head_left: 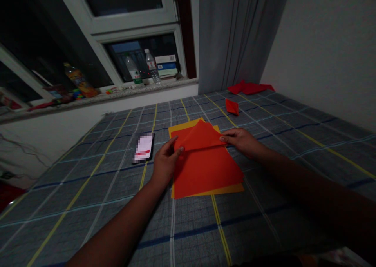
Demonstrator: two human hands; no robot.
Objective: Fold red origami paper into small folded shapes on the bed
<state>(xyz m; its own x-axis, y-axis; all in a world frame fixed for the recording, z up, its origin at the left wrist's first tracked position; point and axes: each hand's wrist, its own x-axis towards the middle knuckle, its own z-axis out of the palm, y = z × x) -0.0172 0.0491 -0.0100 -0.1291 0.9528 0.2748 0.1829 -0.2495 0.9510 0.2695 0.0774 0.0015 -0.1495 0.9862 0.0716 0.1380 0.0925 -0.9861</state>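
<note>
red paper [205, 177] folded over, touching left hand [166, 163] and right hand [239, 141]

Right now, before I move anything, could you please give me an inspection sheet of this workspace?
Surface: grey checked cloth with yellow and blue lines.
Job's things: red paper folded over, on a yellow sheet.
Clutter: phone left of the paper; red paper pieces at the far corner.
Hands: left hand and right hand both touch the folded flap.
Cables: thin dark lines on the left wall, wire or crack unclear.
Surroundings: windowsill with plastic bottles, grey curtain.
</note>
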